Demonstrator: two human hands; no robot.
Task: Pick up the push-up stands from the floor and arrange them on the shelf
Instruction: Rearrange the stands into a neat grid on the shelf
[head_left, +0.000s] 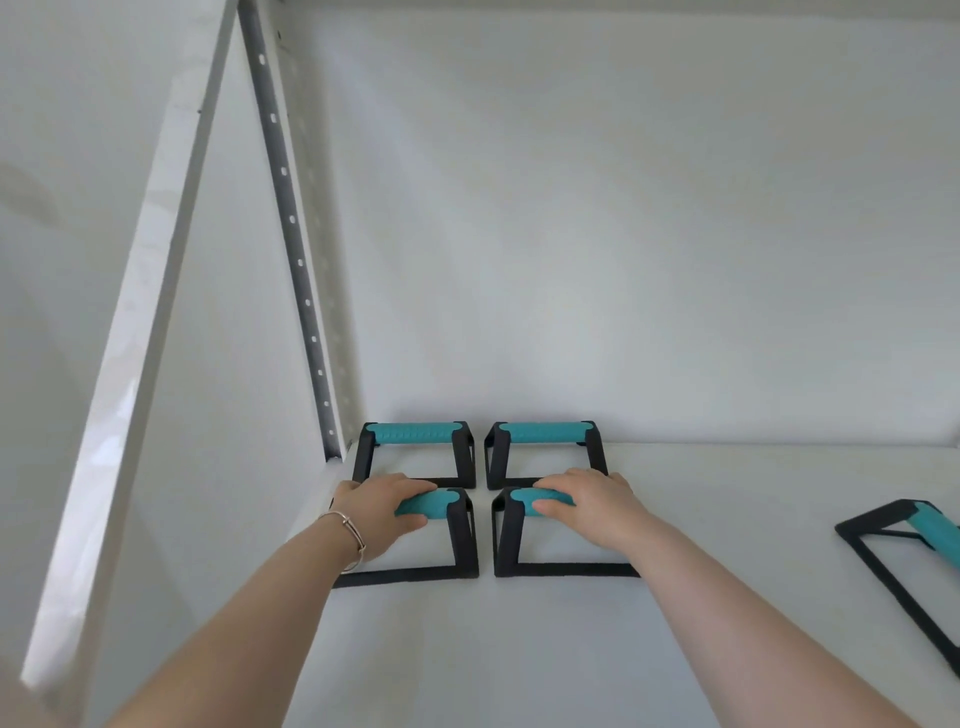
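Now both hands are closed around blue grips on the white shelf. The left hand holds the front left stand, and the right hand holds the front right stand. Two more stands sit just behind them. Another stand sits far right.

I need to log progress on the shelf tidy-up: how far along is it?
Done: two push-up stands stand at the back of the shelf. In hand: the left hand and right hand grip the front pair's teal handles, both already set down. Left: letting go, and perhaps squaring the angled stand at right. The floor is out of view.
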